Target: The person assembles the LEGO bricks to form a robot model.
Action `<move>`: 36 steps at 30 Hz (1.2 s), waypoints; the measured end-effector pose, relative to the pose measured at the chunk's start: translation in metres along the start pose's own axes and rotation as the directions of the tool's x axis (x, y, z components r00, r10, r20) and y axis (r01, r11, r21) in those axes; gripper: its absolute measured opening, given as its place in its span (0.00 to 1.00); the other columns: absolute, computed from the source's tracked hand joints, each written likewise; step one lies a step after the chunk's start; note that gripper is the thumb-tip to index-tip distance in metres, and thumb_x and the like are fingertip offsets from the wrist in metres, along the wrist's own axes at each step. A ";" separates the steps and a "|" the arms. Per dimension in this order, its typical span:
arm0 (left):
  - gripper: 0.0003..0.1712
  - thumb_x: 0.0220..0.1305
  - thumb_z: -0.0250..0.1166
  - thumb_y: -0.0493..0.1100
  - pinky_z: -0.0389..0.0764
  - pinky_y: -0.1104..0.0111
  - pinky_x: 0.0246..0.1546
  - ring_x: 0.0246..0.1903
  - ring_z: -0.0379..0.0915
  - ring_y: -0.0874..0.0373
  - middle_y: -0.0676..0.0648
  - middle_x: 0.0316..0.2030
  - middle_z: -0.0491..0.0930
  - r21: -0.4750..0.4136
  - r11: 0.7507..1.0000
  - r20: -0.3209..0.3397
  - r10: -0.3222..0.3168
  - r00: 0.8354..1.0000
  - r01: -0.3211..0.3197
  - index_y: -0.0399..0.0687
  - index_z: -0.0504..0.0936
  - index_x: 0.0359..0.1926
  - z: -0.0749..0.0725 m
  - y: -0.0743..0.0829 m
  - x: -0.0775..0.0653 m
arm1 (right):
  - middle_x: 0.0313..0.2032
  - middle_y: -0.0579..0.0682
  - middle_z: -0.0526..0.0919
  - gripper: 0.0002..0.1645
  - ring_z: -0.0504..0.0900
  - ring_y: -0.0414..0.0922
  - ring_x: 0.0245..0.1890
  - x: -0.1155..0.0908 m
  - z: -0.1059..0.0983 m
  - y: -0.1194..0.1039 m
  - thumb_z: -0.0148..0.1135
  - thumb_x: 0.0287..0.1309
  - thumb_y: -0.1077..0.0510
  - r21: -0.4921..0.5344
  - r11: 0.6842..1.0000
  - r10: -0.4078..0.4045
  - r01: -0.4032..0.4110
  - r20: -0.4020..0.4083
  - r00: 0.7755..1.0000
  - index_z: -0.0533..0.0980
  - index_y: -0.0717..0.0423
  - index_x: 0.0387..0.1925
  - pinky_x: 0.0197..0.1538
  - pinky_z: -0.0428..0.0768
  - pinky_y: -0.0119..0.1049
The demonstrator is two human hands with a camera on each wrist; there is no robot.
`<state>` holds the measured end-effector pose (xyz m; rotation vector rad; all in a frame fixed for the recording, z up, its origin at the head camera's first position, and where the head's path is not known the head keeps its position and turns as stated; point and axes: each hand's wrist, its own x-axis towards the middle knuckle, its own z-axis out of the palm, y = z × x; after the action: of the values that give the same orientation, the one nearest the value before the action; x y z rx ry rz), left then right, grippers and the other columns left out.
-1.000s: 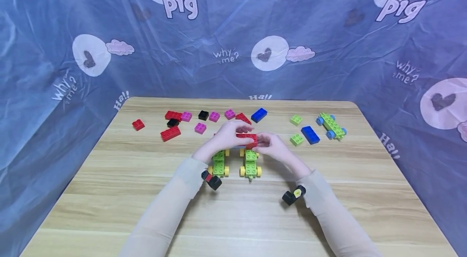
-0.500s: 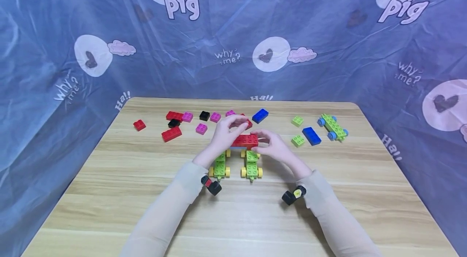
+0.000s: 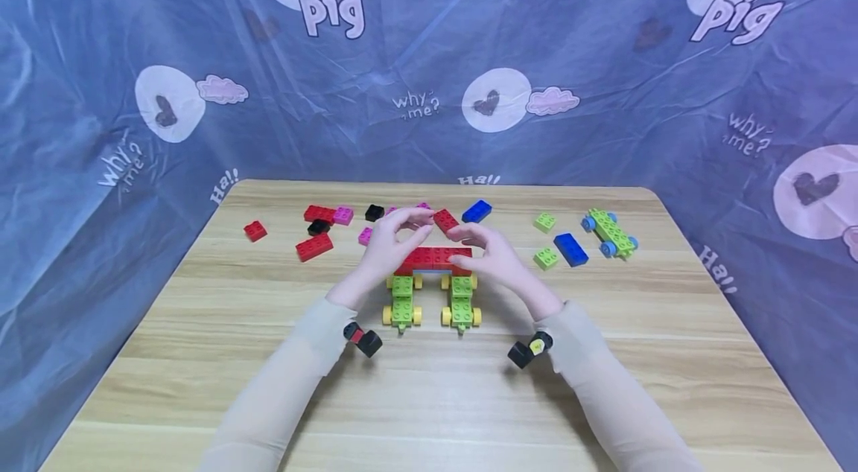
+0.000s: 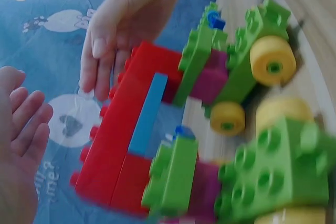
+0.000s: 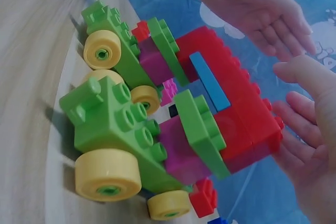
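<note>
A bridge of red toy bricks (image 3: pixel 432 257) spans two green wheeled bases, the left base (image 3: pixel 402 301) and the right base (image 3: pixel 461 301), both with yellow wheels. Magenta bricks (image 5: pixel 157 66) and green bricks (image 5: pixel 197 132) stand between bases and red row, and a blue brick (image 4: pixel 148 114) sits under the row's middle. My left hand (image 3: pixel 389 241), fingers loosely bent, is beside the row's left end, holding nothing. At the right end my right hand (image 3: pixel 492 260) has its relaxed fingers close by; whether they touch the row I cannot tell.
Loose red, magenta and black bricks lie at the back left, including a red brick (image 3: pixel 314 246). Toward the right are blue bricks (image 3: pixel 570 249), small lime bricks (image 3: pixel 546 257) and a green base with blue wheels (image 3: pixel 608 233). A printed blue cloth (image 3: pixel 429 144) hangs behind the table.
My left hand has drawn back to the left, uncovering the red row's left part. The right hand has shifted slightly left over the right end. The assembly stays in place.
</note>
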<state>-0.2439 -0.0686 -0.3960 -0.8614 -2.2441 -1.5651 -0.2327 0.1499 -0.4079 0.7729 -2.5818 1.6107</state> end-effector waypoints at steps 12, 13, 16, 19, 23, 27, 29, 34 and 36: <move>0.15 0.63 0.65 0.39 0.80 0.61 0.40 0.42 0.79 0.49 0.42 0.42 0.84 0.201 0.979 -0.050 -0.022 0.999 0.032 0.40 0.81 0.50 -0.049 -0.016 -0.005 | 0.54 0.57 0.81 0.29 0.77 0.55 0.57 0.013 0.008 -0.004 0.70 0.53 0.54 -0.121 0.992 0.047 -0.035 0.091 0.995 0.76 0.59 0.57 0.61 0.74 0.51; 0.15 0.63 0.65 0.39 0.80 0.58 0.43 0.43 0.79 0.48 0.42 0.43 0.84 0.210 0.977 -0.052 -0.024 0.998 0.034 0.39 0.81 0.50 -0.053 -0.018 -0.005 | 0.54 0.57 0.81 0.29 0.77 0.55 0.57 0.014 0.009 -0.004 0.70 0.53 0.54 -0.124 0.991 0.053 -0.040 0.098 0.994 0.76 0.59 0.57 0.61 0.74 0.50; 0.16 0.61 0.66 0.38 0.78 0.54 0.48 0.45 0.78 0.47 0.41 0.44 0.83 0.244 0.968 -0.055 -0.043 0.998 0.055 0.40 0.81 0.50 -0.067 -0.026 -0.007 | 0.54 0.57 0.81 0.29 0.77 0.54 0.57 0.016 0.010 -0.006 0.71 0.53 0.54 -0.139 0.989 0.064 -0.047 0.117 0.991 0.76 0.59 0.57 0.61 0.74 0.49; 0.18 0.60 0.67 0.37 0.76 0.50 0.50 0.47 0.76 0.47 0.40 0.46 0.82 0.269 0.960 -0.053 -0.066 0.996 0.078 0.38 0.80 0.51 -0.079 -0.036 -0.010 | 0.54 0.55 0.81 0.30 0.77 0.52 0.57 0.018 0.011 -0.007 0.71 0.53 0.53 -0.165 0.985 0.075 -0.052 0.140 0.987 0.77 0.60 0.57 0.62 0.73 0.48; 0.20 0.58 0.68 0.36 0.75 0.48 0.50 0.49 0.76 0.44 0.38 0.47 0.82 0.309 0.946 -0.057 -0.086 0.995 0.100 0.36 0.79 0.52 -0.096 -0.049 -0.016 | 0.54 0.55 0.82 0.30 0.77 0.52 0.58 0.020 0.014 -0.008 0.72 0.52 0.53 -0.207 0.978 0.069 -0.034 0.165 0.984 0.77 0.61 0.56 0.63 0.72 0.48; 0.21 0.58 0.68 0.37 0.73 0.47 0.53 0.49 0.75 0.42 0.37 0.48 0.80 0.335 0.932 -0.072 -0.121 0.990 0.138 0.37 0.79 0.53 -0.111 -0.059 -0.021 | 0.53 0.55 0.82 0.28 0.78 0.51 0.56 0.021 0.017 -0.008 0.72 0.52 0.52 -0.233 0.972 0.067 -0.027 0.165 0.984 0.79 0.60 0.54 0.61 0.74 0.47; 0.21 0.59 0.68 0.38 0.73 0.47 0.54 0.50 0.75 0.41 0.37 0.49 0.80 0.338 0.927 -0.077 -0.144 0.987 0.162 0.38 0.79 0.54 -0.116 -0.063 -0.023 | 0.52 0.54 0.83 0.27 0.79 0.50 0.54 0.021 0.018 -0.008 0.72 0.52 0.53 -0.240 0.970 0.071 -0.031 0.161 0.984 0.79 0.59 0.53 0.58 0.76 0.46; 0.22 0.59 0.68 0.38 0.72 0.48 0.56 0.52 0.74 0.41 0.36 0.50 0.79 0.341 0.913 -0.092 -0.205 0.974 0.224 0.38 0.78 0.55 -0.126 -0.074 -0.029 | 0.50 0.53 0.84 0.25 0.80 0.47 0.47 0.021 0.020 -0.008 0.71 0.53 0.52 -0.249 0.968 0.079 -0.039 0.150 0.986 0.81 0.57 0.52 0.52 0.78 0.42; 0.22 0.60 0.68 0.38 0.72 0.48 0.56 0.52 0.73 0.39 0.35 0.51 0.78 0.349 0.901 -0.104 -0.236 0.966 0.257 0.37 0.77 0.55 -0.130 -0.079 -0.030 | 0.50 0.53 0.84 0.24 0.80 0.46 0.46 0.021 0.020 -0.008 0.71 0.53 0.52 -0.250 0.967 0.078 -0.039 0.147 0.986 0.81 0.57 0.51 0.50 0.78 0.41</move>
<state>-0.2828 -0.2164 -0.4225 -0.4360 -2.5625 -1.1863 -0.2430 0.1212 -0.4052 0.8398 -2.8654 1.2503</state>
